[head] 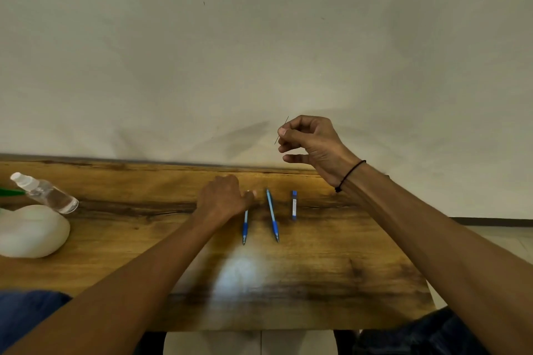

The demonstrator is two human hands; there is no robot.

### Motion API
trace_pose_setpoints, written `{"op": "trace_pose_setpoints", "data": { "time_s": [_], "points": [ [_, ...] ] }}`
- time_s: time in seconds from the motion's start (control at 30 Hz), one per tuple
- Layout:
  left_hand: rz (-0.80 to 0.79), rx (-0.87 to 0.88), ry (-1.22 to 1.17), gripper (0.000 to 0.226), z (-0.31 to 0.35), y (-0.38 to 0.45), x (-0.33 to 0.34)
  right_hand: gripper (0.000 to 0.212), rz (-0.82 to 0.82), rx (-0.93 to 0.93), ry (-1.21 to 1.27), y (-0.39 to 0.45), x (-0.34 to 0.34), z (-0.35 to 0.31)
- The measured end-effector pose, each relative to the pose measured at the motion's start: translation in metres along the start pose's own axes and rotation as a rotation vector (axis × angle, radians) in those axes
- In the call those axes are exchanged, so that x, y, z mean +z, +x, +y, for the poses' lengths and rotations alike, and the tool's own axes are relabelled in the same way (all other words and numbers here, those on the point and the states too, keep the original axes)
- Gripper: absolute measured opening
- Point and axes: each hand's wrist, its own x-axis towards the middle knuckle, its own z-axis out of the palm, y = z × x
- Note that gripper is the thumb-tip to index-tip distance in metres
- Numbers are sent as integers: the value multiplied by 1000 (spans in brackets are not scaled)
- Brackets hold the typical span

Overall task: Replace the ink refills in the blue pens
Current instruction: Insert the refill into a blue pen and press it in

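Two slim blue pens (272, 215) on grained wooden table (331, 268)

Plain indoor room, home or office, hard to tell which; wood-grain tabletop (331, 268) pushed against a bare off-white wall (259, 37); clear spray bottle (46, 193) near the left edge; pale tiled floor (496, 242) at right.

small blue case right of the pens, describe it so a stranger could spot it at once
On the wooden table, two blue pens lie side by side near the far edge. Just right of the longer pen lies the small blue case, apart from it. It is short and flat with a pale middle.
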Motion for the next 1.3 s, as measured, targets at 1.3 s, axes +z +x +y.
{"op": "trace_pose_setpoints", "data": {
  "time_s": [1.3],
  "points": [
    [284, 336, -484, 11, -5, 7, 7, 4, 29, -250, -464, 13, 35, 52]
  ]
}}
